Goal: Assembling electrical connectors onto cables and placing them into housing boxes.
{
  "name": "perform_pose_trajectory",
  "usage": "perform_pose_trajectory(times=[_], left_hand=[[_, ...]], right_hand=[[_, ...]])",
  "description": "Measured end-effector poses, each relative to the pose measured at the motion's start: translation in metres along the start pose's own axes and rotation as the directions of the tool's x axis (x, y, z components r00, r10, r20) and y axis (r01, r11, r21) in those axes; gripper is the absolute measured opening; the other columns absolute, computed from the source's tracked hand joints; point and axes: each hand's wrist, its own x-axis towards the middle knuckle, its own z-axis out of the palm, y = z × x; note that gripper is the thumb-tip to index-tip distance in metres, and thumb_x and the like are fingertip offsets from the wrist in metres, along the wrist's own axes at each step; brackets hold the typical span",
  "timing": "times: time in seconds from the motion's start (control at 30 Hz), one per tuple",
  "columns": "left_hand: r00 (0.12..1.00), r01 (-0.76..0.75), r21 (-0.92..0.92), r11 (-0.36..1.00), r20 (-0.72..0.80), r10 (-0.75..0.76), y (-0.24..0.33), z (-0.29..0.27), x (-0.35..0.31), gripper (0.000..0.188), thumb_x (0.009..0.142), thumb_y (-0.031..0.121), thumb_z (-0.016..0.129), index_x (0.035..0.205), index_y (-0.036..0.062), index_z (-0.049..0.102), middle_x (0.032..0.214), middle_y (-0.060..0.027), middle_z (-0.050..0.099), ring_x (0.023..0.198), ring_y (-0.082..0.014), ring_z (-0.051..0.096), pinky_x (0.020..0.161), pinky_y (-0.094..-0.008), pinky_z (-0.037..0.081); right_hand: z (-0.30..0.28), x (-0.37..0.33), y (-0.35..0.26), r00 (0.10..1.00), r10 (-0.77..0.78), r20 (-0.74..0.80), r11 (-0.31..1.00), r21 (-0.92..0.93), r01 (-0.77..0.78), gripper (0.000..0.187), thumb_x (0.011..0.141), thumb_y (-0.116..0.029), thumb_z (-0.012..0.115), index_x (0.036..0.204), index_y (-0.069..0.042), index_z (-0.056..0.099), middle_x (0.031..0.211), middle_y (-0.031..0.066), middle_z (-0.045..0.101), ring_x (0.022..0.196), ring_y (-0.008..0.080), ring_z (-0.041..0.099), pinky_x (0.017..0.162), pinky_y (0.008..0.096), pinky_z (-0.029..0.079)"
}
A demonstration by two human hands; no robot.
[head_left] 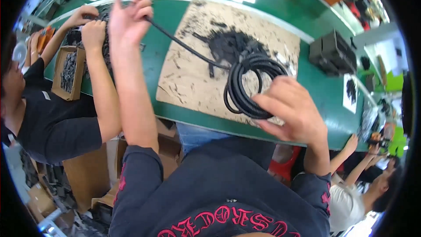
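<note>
A coil of black corrugated tube (237, 85) hangs over the cardboard sheet (188, 85) in front of me. My right hand (291, 109) is closed around the coil's right side, thumb and fingers curled at its lower right edge. From the coil a single strand (186, 47) stretches up and left, nearly straight. My left hand (133, 19) is raised at the far left, palm turned up, with some fingers bent over that strand's end. Beneath and behind the coil lies a heap of flat black pieces (232, 41), partly hidden by it.
A co-worker's hands (90, 28) work at the left, beside a cardboard box (78, 79) of small black parts. A dark plastic bin (333, 52) stands at the right on the green table (322, 105). Past it lies a white sheet (349, 105) with black pieces. Another person sits at lower right.
</note>
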Motion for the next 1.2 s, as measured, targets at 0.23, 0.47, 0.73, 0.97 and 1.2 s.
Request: perform_pose_trajectory(times=[0.23, 0.47, 0.73, 0.97, 1.2], left_hand=[[0.672, -0.330, 0.864, 0.380, -0.068, 0.738, -0.086, 0.064, -0.052, 0.037, 0.107, 0.046, 0.029, 0.094, 0.0161, 0.047, 0.075, 0.0027, 0.038, 0.057, -0.0085, 0.031, 0.044, -0.0217, 0.021], [0.643, -0.385, 0.877, 0.288, 0.031, 0.765, -0.141, 0.098, -0.110, 0.021, 0.106, 0.027, 0.038, 0.106, 0.0116, 0.051, 0.076, 0.0034, 0.043, 0.057, -0.0073, 0.036, 0.042, -0.0203, 0.024], [0.929, -0.121, 0.886, 0.448, -0.059, 0.366, -0.175, 0.094, -0.165, 0.022, 0.102, 0.016, 0.043, 0.109, -0.0009, 0.057, 0.059, -0.0040, 0.052, 0.046, -0.0047, 0.036, 0.043, -0.0195, 0.022], [0.919, -0.154, 0.943, 0.296, 0.026, 0.394, -0.181, 0.096, -0.181, 0.023, 0.101, 0.013, 0.043, 0.104, -0.0031, 0.058, 0.064, -0.0055, 0.056, 0.053, -0.0044, 0.045, 0.044, -0.0190, 0.025], [0.942, -0.213, 0.934, 0.286, 0.119, 0.312, -0.203, 0.102, -0.177, 0.019, 0.100, 0.008, 0.048, 0.106, -0.0058, 0.059, 0.085, -0.0087, 0.064, 0.058, -0.0100, 0.054, 0.049, -0.0218, 0.036]], right_hand=[[0.049, -0.109, -0.016, 0.965, 0.258, 0.037, 0.966, -0.007, -0.258, 0.043, 0.072, -0.016, 0.078, 0.109, -0.004, 0.060, 0.086, 0.0071, 0.053, 0.085, 0.0262, 0.055, 0.085, 0.0378, 0.045], [0.053, -0.074, 0.026, 0.963, 0.122, -0.240, 0.975, 0.209, -0.071, 0.015, 0.081, -0.016, 0.071, 0.091, -0.007, 0.065, 0.083, 0.0068, 0.057, 0.079, 0.0270, 0.059, 0.064, 0.0379, 0.049], [0.121, 0.045, 0.099, 0.971, -0.208, 0.122, 0.954, -0.195, 0.228, 0.019, 0.077, -0.014, 0.066, 0.095, -0.011, 0.069, 0.108, 0.0066, 0.060, 0.111, 0.0251, 0.054, 0.095, 0.0371, 0.045], [0.090, 0.052, 0.050, 0.973, -0.040, -0.228, 0.864, 0.482, 0.148, 0.016, 0.080, -0.006, 0.072, 0.096, -0.003, 0.072, 0.096, 0.0092, 0.066, 0.092, 0.0227, 0.064, 0.085, 0.0339, 0.050], [0.057, 0.024, -0.008, 0.896, 0.278, -0.346, 0.487, 0.855, 0.178, 0.023, 0.081, -0.003, 0.075, 0.105, -0.003, 0.075, 0.094, 0.0080, 0.069, 0.086, 0.0144, 0.065, 0.075, 0.0264, 0.051]])
